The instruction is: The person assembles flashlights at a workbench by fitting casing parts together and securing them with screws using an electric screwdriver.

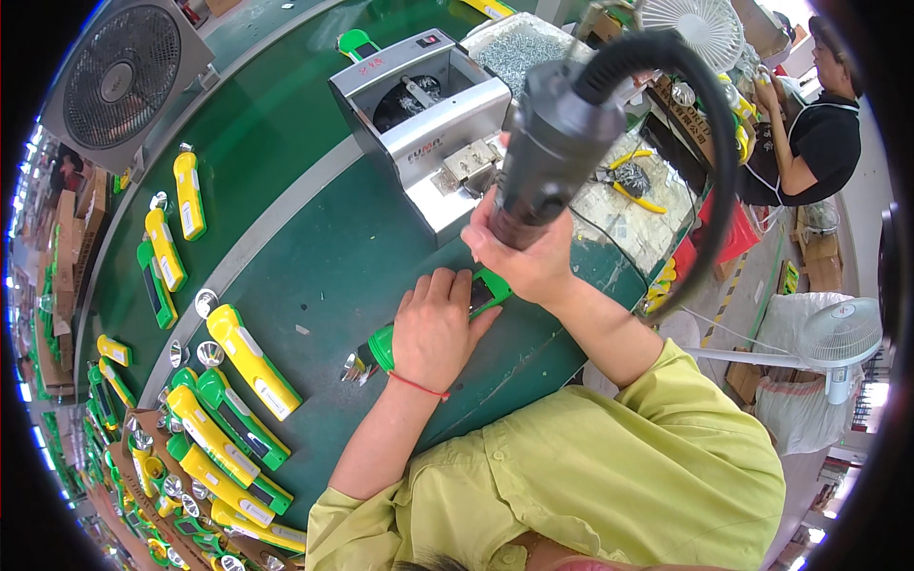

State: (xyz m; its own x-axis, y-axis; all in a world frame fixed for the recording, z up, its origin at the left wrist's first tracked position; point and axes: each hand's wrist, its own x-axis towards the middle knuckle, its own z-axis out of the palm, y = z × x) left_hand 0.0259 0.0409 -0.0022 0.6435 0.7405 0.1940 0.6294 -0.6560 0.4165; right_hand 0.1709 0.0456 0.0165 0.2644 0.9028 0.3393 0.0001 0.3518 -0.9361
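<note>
My right hand (533, 262) is wrapped round the grip of a black electric screwdriver (557, 143), held upright with its thick cable (728, 143) looping off to the right. On the green bench, my left hand (433, 328) lies over a green flashlight (490, 288), fingers curled across it and holding it down. Only the flashlight's two ends show past that hand; a shiny reflector (356, 368) lies at its near-left end. The screwdriver's tip is hidden. Beyond my hands stands a silver screw feeder (428, 162).
Yellow and green flashlights (252, 362) lie in a crowd at the left. Others rest on the green conveyor belt (257, 124). A tray of screws (522, 52) and yellow-handled pliers (633, 181) sit at the back right. A co-worker (814, 143) stands at far right.
</note>
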